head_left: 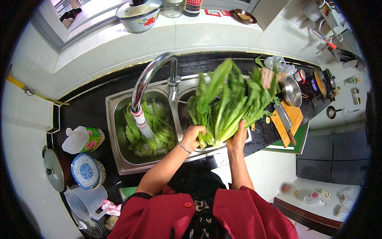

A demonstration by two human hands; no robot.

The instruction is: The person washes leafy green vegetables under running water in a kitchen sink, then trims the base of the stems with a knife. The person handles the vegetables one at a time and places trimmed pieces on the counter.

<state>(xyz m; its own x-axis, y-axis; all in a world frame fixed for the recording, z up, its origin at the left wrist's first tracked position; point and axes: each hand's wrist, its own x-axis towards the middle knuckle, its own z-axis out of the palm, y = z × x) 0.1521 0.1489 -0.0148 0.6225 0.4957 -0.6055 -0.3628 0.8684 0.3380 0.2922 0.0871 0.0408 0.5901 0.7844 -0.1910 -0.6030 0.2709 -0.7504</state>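
Observation:
A large bunch of long-leaf lettuce (223, 101) is held up over the right bowl of the stainless steel double sink (112, 119), its pale stem ends towards me. My left hand (192, 137), with a bracelet at the wrist, grips the bunch near the stems on the left. On the right, my right hand (238, 139) supports the stems with its fingers along the leaves. The leaf tips are blurred. Water streams from the chrome faucet (153, 68) into the left bowl, where loose green leaves (152, 119) lie. The bunch hides most of the right bowl.
Right of the sink, a cleaver (283, 118) rests on a wooden cutting board (294, 115) beside a steel bowl (292, 91). Further right, a pan (320, 82) sits over a blue flame. A plastic jug (80, 139) and blue-patterned plates (85, 171) stand left. An enamel pot (138, 19) is on the sill.

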